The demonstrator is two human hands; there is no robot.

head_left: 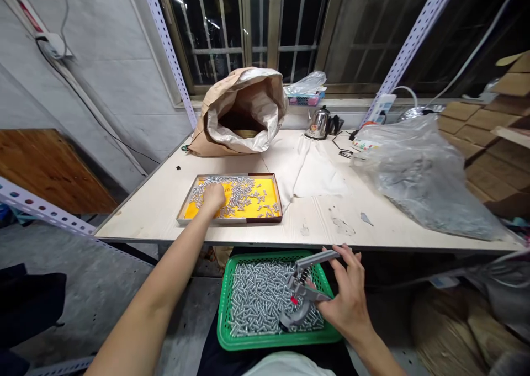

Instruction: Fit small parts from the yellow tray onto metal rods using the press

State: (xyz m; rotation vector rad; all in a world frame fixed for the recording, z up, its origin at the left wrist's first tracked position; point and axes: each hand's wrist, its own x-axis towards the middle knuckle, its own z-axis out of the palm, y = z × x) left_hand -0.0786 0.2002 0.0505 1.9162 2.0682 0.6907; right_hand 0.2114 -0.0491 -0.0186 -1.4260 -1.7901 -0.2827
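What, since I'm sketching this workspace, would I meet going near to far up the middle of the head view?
Green basket holding small metal parts → shallow yellow-bottomed tray → open brown paper bag → barred window.

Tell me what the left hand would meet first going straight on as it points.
Likely the small metal fasteners just beyond the left hand, then the far rim of the shallow tray; how high the hand sits is unclear.

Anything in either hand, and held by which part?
Right hand: grey hand tool, by its handles. Left hand, in the tray: can't tell whether it holds any fasteners.
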